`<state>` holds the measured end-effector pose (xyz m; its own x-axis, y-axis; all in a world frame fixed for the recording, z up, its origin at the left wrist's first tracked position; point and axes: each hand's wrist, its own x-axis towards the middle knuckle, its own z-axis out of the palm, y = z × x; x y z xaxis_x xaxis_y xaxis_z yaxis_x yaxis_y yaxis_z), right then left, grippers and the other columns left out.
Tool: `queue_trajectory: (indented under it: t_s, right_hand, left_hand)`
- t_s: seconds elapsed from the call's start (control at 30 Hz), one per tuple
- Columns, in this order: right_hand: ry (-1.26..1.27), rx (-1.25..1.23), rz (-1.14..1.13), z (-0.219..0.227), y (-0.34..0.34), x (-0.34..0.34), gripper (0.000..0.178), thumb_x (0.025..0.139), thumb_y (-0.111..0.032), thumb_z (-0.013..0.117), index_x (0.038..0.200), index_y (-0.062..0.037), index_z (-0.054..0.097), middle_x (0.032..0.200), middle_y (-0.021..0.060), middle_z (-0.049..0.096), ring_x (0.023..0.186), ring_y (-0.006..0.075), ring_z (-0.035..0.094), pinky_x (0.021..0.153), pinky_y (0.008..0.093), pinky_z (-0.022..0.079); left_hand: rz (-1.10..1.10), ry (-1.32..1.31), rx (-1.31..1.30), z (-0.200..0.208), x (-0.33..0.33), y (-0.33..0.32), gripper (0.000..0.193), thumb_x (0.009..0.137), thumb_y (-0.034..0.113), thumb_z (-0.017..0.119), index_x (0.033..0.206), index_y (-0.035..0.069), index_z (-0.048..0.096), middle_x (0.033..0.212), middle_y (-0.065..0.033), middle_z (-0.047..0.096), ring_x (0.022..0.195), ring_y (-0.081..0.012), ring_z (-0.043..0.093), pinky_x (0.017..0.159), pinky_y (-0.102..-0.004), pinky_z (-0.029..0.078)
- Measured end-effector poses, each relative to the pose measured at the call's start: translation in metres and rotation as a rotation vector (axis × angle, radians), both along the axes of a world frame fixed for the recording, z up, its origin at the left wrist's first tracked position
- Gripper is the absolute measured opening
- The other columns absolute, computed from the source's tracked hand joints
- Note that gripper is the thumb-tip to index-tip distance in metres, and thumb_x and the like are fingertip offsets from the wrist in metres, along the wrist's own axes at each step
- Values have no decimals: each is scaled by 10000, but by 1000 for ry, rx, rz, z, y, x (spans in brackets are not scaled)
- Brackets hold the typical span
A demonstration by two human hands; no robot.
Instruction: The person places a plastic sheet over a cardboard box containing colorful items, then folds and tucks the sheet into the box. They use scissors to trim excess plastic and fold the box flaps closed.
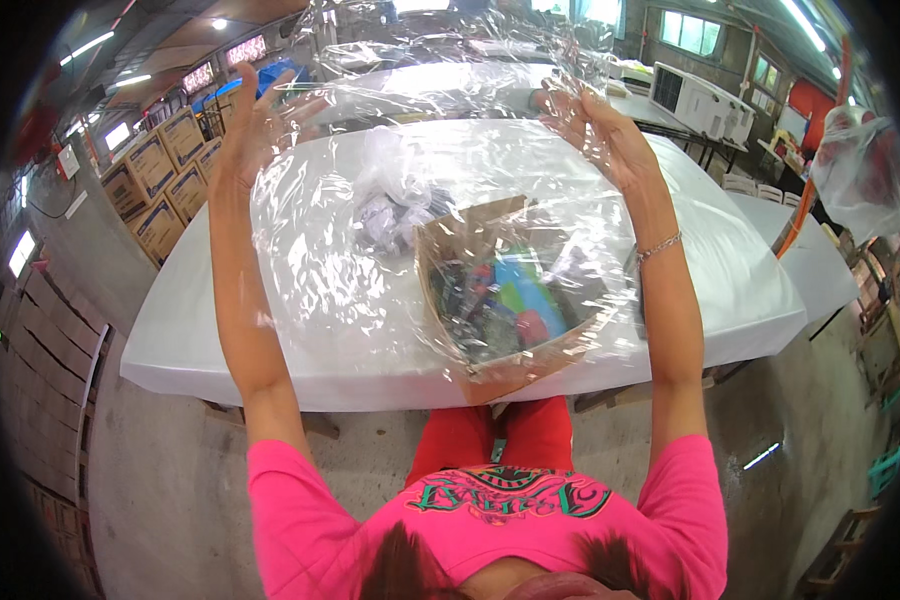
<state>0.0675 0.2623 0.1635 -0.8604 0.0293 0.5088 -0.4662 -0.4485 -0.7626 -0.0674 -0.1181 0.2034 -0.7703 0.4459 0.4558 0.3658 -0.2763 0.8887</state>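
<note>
A large, crinkled sheet of clear plastic (320, 290) is stretched between my raised hands; whether it is a bag or a single layer, I cannot tell. My left hand (255, 130) has it at the upper left, some fingers extended behind the film. At the upper right, my right hand (602, 135) grips it with bent fingers. Through the film I see an open cardboard box (500, 385) at the table's near edge, with blue, green, red and dark items (525, 290) inside. Left of the box lies a bunched whitish, translucent plastic bag (395, 205).
A white cover lies over the table (170, 310). Stacked cardboard cartons (165, 165) stand beyond it on the left. At the right, a clear plastic bag (863, 170) hangs beside an orange strip (805, 215). A white boxy appliance (700, 103) sits on a farther table.
</note>
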Motion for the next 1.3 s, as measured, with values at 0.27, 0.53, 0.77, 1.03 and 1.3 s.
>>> queue_trajectory:
  t_s: [0.27,0.53,0.77,1.03,1.3]
  right_hand:
    - [-44,7,-4,-3,20,7,421,948,-134,512,1295,64,381,1310,251,474,1192,351,515,1036,425,452]
    - [10,23,35,-3,34,7,383,939,-118,529,1254,78,433,1288,251,497,1166,331,540,1030,389,462]
    - [22,72,17,-6,36,10,535,950,-171,514,1386,43,291,1334,250,447,1216,343,490,1054,398,437]
    - [-181,80,119,-12,34,20,534,920,-162,588,1364,20,352,1262,211,516,1142,284,554,1000,383,468]
    - [-173,148,-127,-43,37,22,559,883,-151,653,1333,-49,337,873,56,559,730,158,556,702,314,493]
  left_hand:
    - [-259,3,67,40,63,23,1238,675,916,275,1464,-26,122,1329,-337,422,1200,-392,503,939,-432,471]
    - [-20,365,-300,55,98,33,1075,775,838,271,1435,-10,258,1226,-233,537,1026,-281,596,898,-378,486]
    - [115,345,-441,19,104,32,845,759,508,723,1329,-35,416,1090,-175,610,949,-222,618,848,-326,496]
    - [120,184,-419,-8,83,22,476,819,427,697,1046,11,652,850,-27,614,810,-105,573,783,-248,472]
    - [187,212,-412,-16,73,11,345,875,348,664,1033,41,664,791,27,584,739,-53,526,752,-208,449]
